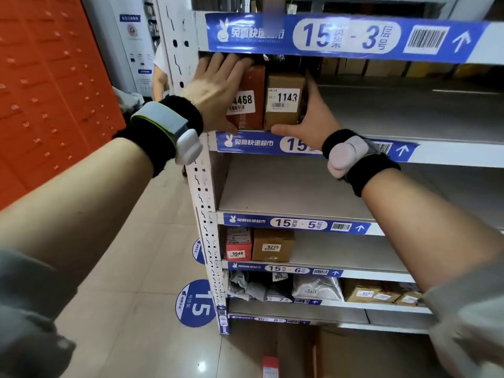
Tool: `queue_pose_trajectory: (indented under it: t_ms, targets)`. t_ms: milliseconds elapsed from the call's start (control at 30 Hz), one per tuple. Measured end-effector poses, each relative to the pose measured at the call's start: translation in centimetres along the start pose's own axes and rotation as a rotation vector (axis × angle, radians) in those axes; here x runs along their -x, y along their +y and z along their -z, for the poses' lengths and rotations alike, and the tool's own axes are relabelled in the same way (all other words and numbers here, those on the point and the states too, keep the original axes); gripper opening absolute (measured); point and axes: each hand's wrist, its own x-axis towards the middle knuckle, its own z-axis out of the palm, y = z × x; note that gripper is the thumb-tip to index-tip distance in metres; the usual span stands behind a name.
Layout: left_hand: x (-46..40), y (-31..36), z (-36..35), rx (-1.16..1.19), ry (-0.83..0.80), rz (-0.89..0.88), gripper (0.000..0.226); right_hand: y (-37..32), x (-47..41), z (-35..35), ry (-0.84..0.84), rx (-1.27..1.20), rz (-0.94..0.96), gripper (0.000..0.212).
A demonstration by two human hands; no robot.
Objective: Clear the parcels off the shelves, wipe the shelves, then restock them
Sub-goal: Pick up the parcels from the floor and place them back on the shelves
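From the head camera, a white metal shelf rack [203, 203] stands ahead with blue number strips along the front of each level. On the level under the strip marked 15-3, at its left end, two parcels stand upright side by side and touching: a red-brown box [249, 105] with a label reading 4468 and a plain brown box [285, 100] labelled 1143. The left hand [218, 88] lies flat against the red-brown box, fingers straight and spread over its top left corner and thumb down near the shelf edge, pressing rather than wrapping. The right hand [313, 115] cups the right side of the brown box, its thumb stretched along the shelf edge below the box and its fingers reaching behind the box's far side, so the two boxes sit squeezed between both hands. Both wrists carry black bands with a grey-white device. The rest of that level to the right is bare board. The level below it shows only bare board too. Under the 15-5 strip stand a red box [238, 245] marked 9048 and a brown carton [272, 245] marked 9275, touching. Lower still lie grey bags [316, 289] and small cartons [365, 291]. An orange locker wall [51, 85] is at the left.
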Motion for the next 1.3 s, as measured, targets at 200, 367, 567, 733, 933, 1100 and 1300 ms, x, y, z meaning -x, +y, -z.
queue_pose_trajectory:
  t_ms: [200, 367, 567, 733, 933, 1100, 1300]
  targets:
    - [0.1, 0.0, 0.3, 0.065, 0.018, 0.014, 0.101, 0.2, 0.1, 0.0, -0.020, 0.037, -0.037, 0.094]
    - [0.1, 0.0, 0.9, 0.166, 0.013, 0.084, 0.087, 0.1, 0.1, -0.4, -0.019, 0.070, -0.033, 0.082]
    - [0.2, 1.9, 1.3, 0.118, -0.052, 0.085, 0.112, 0.1, 0.1, -0.5, -0.029, 0.080, -0.043, 0.080]
    - [0.4, 1.7, 1.6, 0.108, -0.005, 0.063, 0.109, 0.1, 0.3, -0.4, 0.039, 0.145, -0.035, 0.093]
    - [0.8, 2.1, 1.3, 0.065, 0.002, 0.054, 0.105, 0.1, 0.4, -0.5, 0.067, 0.144, -0.038, 0.087]
    - [1.9, 2.7, 1.1, -0.008, 0.049, 0.091, 0.105, -0.1, 0.7, -0.3, 0.065, 0.147, -0.028, 0.085]
    - [4.2, 4.8, 0.7, -0.044, 0.048, 0.190, 0.103, 0.3, 2.1, 0.0, 0.152, 0.111, -0.040, 0.083]
